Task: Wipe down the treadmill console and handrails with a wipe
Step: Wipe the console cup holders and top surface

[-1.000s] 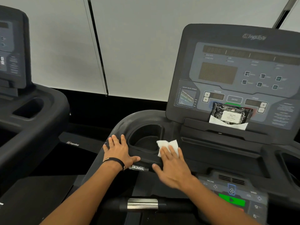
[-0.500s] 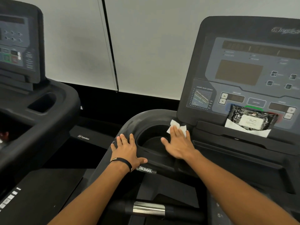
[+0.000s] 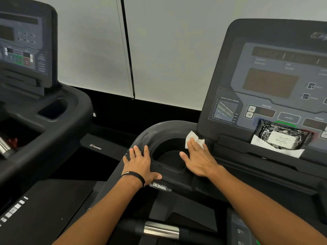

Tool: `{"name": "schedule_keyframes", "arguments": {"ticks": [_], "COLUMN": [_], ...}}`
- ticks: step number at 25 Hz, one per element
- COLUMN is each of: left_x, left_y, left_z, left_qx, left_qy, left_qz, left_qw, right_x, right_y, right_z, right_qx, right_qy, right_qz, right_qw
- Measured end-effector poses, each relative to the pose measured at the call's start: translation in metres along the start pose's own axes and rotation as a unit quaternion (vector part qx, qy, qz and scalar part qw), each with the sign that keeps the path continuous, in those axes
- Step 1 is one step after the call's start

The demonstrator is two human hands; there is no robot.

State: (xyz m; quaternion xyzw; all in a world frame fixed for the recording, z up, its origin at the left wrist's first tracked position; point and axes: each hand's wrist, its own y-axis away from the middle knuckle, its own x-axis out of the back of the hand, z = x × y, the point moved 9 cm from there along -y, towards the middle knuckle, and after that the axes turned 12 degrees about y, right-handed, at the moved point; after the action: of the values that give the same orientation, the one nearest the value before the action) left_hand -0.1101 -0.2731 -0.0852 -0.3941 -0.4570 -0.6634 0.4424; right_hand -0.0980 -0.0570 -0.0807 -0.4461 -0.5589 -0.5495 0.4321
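The treadmill console rises at the right, a dark panel with grey display and buttons. Below its left corner is a round cup holder in the black console deck. My right hand lies flat at the cup holder's right rim, pressing a white wipe against the deck under its fingertips. My left hand, with a black wristband, rests flat on the curved left handrail, fingers spread, holding nothing. A chrome-banded front handlebar runs across the bottom.
A black wipe packet on a white sheet leans on the console ledge at right. A second treadmill console and its deck stand at the left. A white blind with a hanging cord covers the wall behind.
My right hand slid the wipe from the near side of the cup holder forward to its far right rim, by the console's base. The left hand stayed on the handrail. The view shifted left.
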Motion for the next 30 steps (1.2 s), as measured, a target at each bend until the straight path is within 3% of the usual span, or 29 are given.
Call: {"name": "schedule_keyframes", "arguments": {"ticks": [8, 12, 17, 21, 27, 30], "left_x": [0.003, 0.001, 0.0, 0.002, 0.005, 0.003], "left_y": [0.0, 0.005, 0.014, 0.011, 0.007, 0.006], "left_z": [0.007, 0.004, -0.007, -0.007, -0.004, -0.003], "left_qx": [0.01, -0.029, -0.088, -0.093, -0.078, -0.079], "left_qy": [-0.009, -0.004, 0.014, 0.017, 0.025, 0.028], "left_qz": [-0.012, 0.003, 0.047, 0.032, 0.011, 0.012], "left_qw": [1.0, 1.0, 0.995, 0.995, 0.997, 0.996], "right_x": [-0.01, -0.002, -0.001, 0.005, 0.011, 0.03], "right_y": [0.037, -0.002, -0.006, -0.034, -0.102, -0.134], "right_z": [-0.012, -0.008, 0.002, 0.009, 0.001, -0.03], "right_qx": [0.004, 0.0, 0.062, 0.023, -0.057, -0.022], "right_qy": [0.038, 0.049, -0.011, 0.011, -0.036, -0.011], "right_qz": [0.019, 0.025, 0.058, -0.011, 0.029, 0.04], "right_qw": [0.999, 0.998, 0.996, 1.0, 0.997, 0.999]}}
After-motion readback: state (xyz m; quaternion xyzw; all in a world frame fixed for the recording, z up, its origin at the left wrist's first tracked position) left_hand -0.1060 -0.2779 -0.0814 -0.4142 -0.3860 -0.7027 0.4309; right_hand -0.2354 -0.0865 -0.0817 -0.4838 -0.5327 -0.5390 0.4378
